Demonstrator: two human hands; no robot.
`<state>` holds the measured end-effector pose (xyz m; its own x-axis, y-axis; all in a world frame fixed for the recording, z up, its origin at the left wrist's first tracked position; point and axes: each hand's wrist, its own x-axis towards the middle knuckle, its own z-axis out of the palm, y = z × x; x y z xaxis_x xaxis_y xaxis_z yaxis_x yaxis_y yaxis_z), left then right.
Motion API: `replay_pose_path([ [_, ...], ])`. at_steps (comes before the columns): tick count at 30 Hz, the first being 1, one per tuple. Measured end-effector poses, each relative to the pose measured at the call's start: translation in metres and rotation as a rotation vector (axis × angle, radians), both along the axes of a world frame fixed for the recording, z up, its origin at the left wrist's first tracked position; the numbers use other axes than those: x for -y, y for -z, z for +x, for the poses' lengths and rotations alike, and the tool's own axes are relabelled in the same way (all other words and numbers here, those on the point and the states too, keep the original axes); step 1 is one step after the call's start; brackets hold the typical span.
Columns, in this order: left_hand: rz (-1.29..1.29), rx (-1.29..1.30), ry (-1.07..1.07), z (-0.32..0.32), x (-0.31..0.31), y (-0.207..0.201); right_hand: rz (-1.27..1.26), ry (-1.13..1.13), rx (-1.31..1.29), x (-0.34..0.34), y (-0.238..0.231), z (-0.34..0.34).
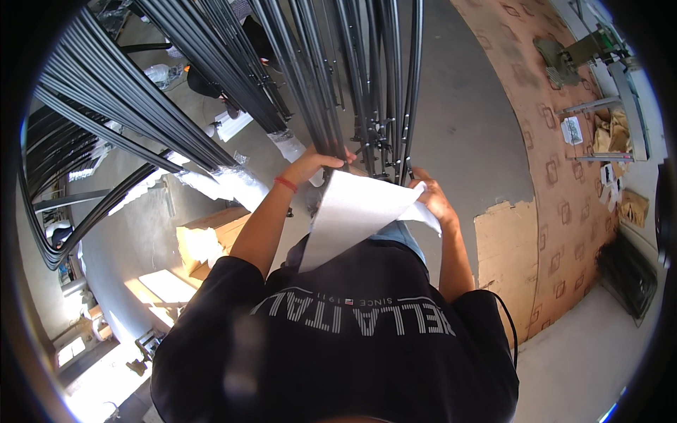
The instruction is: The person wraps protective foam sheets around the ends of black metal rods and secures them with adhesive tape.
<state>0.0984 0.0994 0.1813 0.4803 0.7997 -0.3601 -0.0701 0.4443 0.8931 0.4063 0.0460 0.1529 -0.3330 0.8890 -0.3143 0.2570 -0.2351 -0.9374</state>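
Observation:
A white sheet of thin wrapping (352, 215) hangs in front of my body, stretched between both hands. It lies against the lower ends of a bundle of black metal tubes (367, 92) that rises ahead of me. My left hand (317, 166), with a red band on its wrist, closes on the sheet's upper left corner beside the tubes. On the other side, my right hand (434, 201) grips the sheet's right edge, which curls over around the fingers. Small black fittings (381, 137) stick out from the tubes between the hands. The sheet hides part of my legs.
More black tubes (141, 92) lean at the left, their lower ends wrapped in white (218, 180). An open cardboard box (211, 240) stands below them. A flat cardboard piece (504, 247) and a patterned brown floor covering (564, 211) lie at right, near a metal-framed table (635, 113).

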Motion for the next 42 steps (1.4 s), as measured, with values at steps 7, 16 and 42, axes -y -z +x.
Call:
replay_pose_path([
  [7, 0.026, 0.031, -0.054, -0.007, 0.015, -0.007, 0.745, 0.063, 0.646, -0.008, -0.071, -0.013],
  [16, -0.084, 0.168, 0.091, -0.006, 0.009, -0.011, 0.416, -0.267, 0.611, -0.016, -0.026, -0.103],
  [42, -0.026, 0.182, -0.12, -0.01, 0.031, 0.003, 0.253, -0.001, 0.456, -0.007, -0.006, -0.119],
])
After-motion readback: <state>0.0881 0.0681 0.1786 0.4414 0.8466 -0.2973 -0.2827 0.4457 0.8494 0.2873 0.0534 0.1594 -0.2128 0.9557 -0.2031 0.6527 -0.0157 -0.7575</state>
